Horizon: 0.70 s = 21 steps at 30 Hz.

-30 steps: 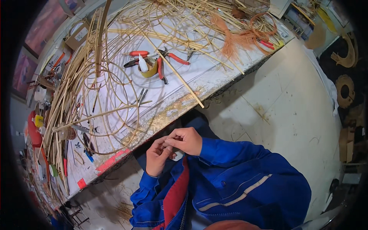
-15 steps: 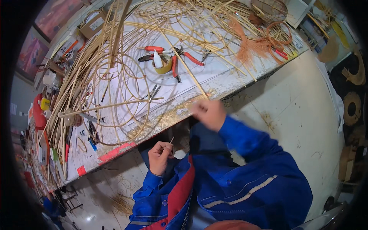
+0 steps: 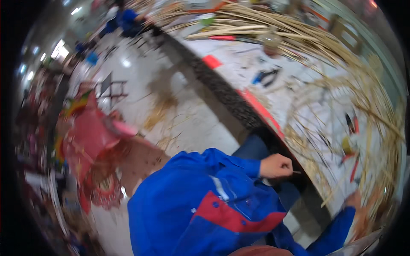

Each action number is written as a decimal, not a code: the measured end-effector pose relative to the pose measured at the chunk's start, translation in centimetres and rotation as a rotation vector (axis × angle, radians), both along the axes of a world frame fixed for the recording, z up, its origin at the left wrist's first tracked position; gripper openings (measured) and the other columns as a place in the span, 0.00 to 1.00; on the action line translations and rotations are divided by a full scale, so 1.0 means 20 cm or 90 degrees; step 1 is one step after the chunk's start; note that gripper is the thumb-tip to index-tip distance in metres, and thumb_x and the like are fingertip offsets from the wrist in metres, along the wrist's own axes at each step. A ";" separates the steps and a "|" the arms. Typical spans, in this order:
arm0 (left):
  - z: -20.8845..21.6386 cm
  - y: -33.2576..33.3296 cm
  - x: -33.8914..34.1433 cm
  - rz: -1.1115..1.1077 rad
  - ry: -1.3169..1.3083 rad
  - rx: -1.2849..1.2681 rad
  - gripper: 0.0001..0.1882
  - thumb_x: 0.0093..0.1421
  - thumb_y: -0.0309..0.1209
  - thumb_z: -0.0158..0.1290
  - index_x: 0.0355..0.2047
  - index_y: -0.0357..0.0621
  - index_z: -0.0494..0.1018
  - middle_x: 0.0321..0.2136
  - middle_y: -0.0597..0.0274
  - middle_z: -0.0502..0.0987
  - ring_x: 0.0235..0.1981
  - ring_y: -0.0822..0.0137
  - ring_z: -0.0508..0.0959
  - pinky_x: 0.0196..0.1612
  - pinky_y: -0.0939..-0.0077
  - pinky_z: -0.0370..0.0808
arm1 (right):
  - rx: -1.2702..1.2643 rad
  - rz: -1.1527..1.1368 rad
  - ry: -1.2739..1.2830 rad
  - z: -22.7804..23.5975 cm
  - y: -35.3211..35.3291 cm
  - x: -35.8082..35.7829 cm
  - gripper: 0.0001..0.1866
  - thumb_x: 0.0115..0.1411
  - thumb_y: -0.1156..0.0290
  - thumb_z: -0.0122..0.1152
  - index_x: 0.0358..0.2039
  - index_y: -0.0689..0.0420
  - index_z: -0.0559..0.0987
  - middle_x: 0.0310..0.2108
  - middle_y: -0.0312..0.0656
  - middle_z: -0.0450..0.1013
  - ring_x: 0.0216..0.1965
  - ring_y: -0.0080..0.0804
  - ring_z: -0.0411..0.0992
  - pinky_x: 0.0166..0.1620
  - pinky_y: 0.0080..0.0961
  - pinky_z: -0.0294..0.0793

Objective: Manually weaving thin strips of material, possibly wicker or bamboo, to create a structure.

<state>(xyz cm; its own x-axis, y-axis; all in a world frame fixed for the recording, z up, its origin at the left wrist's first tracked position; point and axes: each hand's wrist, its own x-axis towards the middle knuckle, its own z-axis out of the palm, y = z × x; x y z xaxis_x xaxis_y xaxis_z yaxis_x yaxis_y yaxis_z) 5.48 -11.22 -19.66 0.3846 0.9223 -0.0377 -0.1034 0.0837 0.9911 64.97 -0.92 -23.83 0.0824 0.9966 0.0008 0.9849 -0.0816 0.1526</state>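
Note:
The view is blurred and swung to the left. My left hand (image 3: 276,165) is closed in a fist in front of my blue and red jacket, pinching a thin short cane sliver that sticks out to the right. My right hand (image 3: 354,199) reaches out to the edge of the white worktable (image 3: 239,68), among loose cane strips (image 3: 376,128). Blur hides its fingers, so I cannot tell whether it grips anything. Red-handled pliers (image 3: 351,123) and a yellow item (image 3: 348,147) lie on the table just beyond it.
Long bundles of cane (image 3: 256,25) cover the table's far part. On the pale floor at the left are a red heap (image 3: 89,141), scattered cane scraps (image 3: 160,111) and a dark stool frame (image 3: 112,88). A person in blue (image 3: 128,19) is far off.
The camera has swung sharply left, so the table now lies at the right. My right hand has gone farther out onto the table edge. My left hand stays closed near my chest.

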 end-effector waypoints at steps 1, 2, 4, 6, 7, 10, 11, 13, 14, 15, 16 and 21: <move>-0.03 -0.02 -0.06 0.058 0.011 -0.002 0.09 0.59 0.33 0.55 0.28 0.40 0.77 0.19 0.64 0.77 0.19 0.77 0.75 0.22 0.78 0.71 | 0.085 0.059 0.001 0.00 -0.01 -0.08 0.08 0.60 0.70 0.54 0.38 0.58 0.76 0.31 0.55 0.74 0.36 0.54 0.73 0.40 0.44 0.72; -0.02 -0.04 -0.08 0.039 -0.010 -0.043 0.09 0.60 0.33 0.55 0.28 0.40 0.76 0.20 0.64 0.77 0.19 0.76 0.75 0.22 0.78 0.71 | 0.062 0.046 -0.031 0.03 -0.04 -0.13 0.08 0.62 0.71 0.51 0.37 0.60 0.75 0.31 0.54 0.72 0.36 0.53 0.71 0.39 0.43 0.70; -0.01 -0.04 -0.09 0.044 -0.044 -0.087 0.09 0.60 0.33 0.55 0.29 0.39 0.76 0.21 0.63 0.77 0.19 0.75 0.75 0.22 0.78 0.72 | 0.127 0.077 0.063 0.25 -0.07 -0.47 0.07 0.64 0.70 0.52 0.35 0.61 0.74 0.32 0.52 0.72 0.36 0.52 0.71 0.38 0.42 0.69; -0.03 -0.03 -0.10 0.059 -0.125 -0.133 0.09 0.61 0.33 0.55 0.30 0.39 0.76 0.21 0.63 0.77 0.19 0.74 0.76 0.22 0.78 0.73 | 0.221 0.140 0.128 0.35 -0.14 -0.77 0.08 0.64 0.68 0.53 0.35 0.60 0.74 0.28 0.47 0.71 0.31 0.45 0.69 0.35 0.37 0.68; -0.04 -0.01 -0.09 0.060 -0.168 -0.154 0.10 0.61 0.34 0.55 0.31 0.39 0.75 0.22 0.62 0.78 0.19 0.73 0.76 0.22 0.78 0.73 | 0.321 0.192 0.189 0.40 -0.17 -0.90 0.08 0.65 0.67 0.54 0.36 0.60 0.75 0.25 0.43 0.70 0.26 0.39 0.68 0.31 0.33 0.66; -0.01 0.06 -0.04 0.077 -0.193 -0.184 0.10 0.62 0.35 0.55 0.32 0.39 0.75 0.22 0.62 0.78 0.18 0.73 0.76 0.21 0.78 0.73 | 0.240 0.078 0.446 0.56 -0.21 -1.22 0.09 0.67 0.66 0.53 0.36 0.59 0.75 0.24 0.37 0.68 0.24 0.27 0.65 0.28 0.25 0.63; 0.01 0.06 -0.03 0.085 -0.209 -0.196 0.10 0.63 0.35 0.55 0.33 0.40 0.75 0.23 0.62 0.78 0.18 0.73 0.76 0.21 0.78 0.74 | 0.198 0.019 0.569 0.61 -0.24 -1.33 0.09 0.67 0.66 0.53 0.37 0.59 0.75 0.24 0.35 0.67 0.23 0.21 0.64 0.26 0.21 0.62; 0.09 0.11 -0.02 0.068 -0.187 -0.211 0.10 0.64 0.36 0.54 0.34 0.41 0.76 0.23 0.63 0.78 0.18 0.74 0.75 0.21 0.80 0.73 | 0.208 0.029 0.706 0.64 -0.32 -1.57 0.10 0.68 0.65 0.53 0.37 0.59 0.76 0.23 0.30 0.66 0.21 0.15 0.60 0.24 0.15 0.59; 0.13 0.13 -0.02 0.058 -0.170 -0.228 0.11 0.64 0.37 0.53 0.34 0.42 0.76 0.24 0.64 0.78 0.18 0.76 0.75 0.20 0.81 0.72 | 0.177 0.048 0.727 0.62 -0.36 -1.66 0.10 0.67 0.65 0.54 0.37 0.58 0.76 0.24 0.30 0.67 0.21 0.15 0.61 0.24 0.15 0.60; 0.15 0.16 -0.02 0.042 -0.153 -0.244 0.11 0.65 0.37 0.53 0.35 0.43 0.77 0.24 0.65 0.77 0.18 0.77 0.74 0.20 0.82 0.72 | 0.149 0.061 0.745 0.58 -0.39 -1.76 0.09 0.66 0.66 0.55 0.37 0.58 0.76 0.24 0.30 0.67 0.22 0.16 0.62 0.24 0.14 0.60; 0.14 0.14 -0.04 0.064 -0.192 -0.265 0.11 0.65 0.37 0.53 0.35 0.43 0.77 0.23 0.65 0.77 0.17 0.78 0.74 0.20 0.83 0.71 | 0.118 0.001 0.835 0.53 -0.41 -1.92 0.08 0.65 0.67 0.56 0.36 0.59 0.76 0.25 0.32 0.69 0.23 0.17 0.64 0.25 0.15 0.64; 0.10 0.06 -0.20 0.076 -0.422 -0.428 0.10 0.64 0.35 0.54 0.39 0.40 0.75 0.31 0.60 0.80 0.13 0.79 0.69 0.14 0.83 0.64 | -0.116 0.028 1.035 0.44 -0.53 -2.36 0.09 0.65 0.67 0.58 0.35 0.60 0.76 0.25 0.31 0.70 0.23 0.14 0.65 0.27 0.14 0.66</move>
